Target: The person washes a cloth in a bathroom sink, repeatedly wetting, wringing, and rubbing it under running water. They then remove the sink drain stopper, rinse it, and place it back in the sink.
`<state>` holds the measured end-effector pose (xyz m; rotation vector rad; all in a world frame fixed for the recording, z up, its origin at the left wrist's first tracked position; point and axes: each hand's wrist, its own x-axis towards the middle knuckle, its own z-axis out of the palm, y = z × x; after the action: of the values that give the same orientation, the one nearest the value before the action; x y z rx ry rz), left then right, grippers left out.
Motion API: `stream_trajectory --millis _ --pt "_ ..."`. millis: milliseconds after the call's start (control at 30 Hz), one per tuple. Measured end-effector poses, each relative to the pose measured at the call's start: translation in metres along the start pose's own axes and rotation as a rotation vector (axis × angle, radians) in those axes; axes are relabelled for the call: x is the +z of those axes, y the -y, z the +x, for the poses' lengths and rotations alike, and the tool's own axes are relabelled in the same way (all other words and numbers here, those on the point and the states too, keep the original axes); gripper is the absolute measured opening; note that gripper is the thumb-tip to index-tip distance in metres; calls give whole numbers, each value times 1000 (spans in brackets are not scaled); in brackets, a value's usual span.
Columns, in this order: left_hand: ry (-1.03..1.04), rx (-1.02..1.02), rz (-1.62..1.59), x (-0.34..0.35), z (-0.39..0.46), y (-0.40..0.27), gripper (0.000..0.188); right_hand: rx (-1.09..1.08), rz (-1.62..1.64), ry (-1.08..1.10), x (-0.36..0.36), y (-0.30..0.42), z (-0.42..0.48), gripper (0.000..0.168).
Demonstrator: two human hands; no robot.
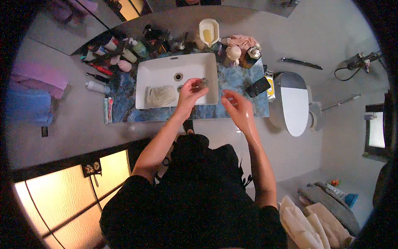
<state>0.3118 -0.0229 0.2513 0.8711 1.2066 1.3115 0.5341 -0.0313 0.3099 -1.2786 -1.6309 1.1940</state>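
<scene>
My left hand (191, 93) is over the right part of a white rectangular washbasin (161, 67), its fingers curled round a small, clear or greyish object (203, 82) that I cannot identify. Just right of the basin, my right hand (238, 104) hovers above the blue stone counter with its fingers loosely bent and nothing visible in them; the skin of its wrist shines. A crumpled, pale cloth (161, 95) lies at the basin's lower left. The round drain (178, 77) shows near the basin's middle.
Bottles and tubes (138, 48) crowd the counter's back left. Behind the basin stands a cream soap dish (209, 32) with yellow soap. A pink cloth (242, 42), a dark-based bottle (254, 53) and a black phone (259, 87) are at the right, beside a toilet (294, 109).
</scene>
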Motion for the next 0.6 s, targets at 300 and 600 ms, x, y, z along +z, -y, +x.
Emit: stream_trajectory --millis 300,600 --pt "118 112 146 -73 42 -5 43 173 113 -21 114 3 85 31" --pt "58 104 257 -113 59 -11 41 273 69 -73 158 9 111 17"
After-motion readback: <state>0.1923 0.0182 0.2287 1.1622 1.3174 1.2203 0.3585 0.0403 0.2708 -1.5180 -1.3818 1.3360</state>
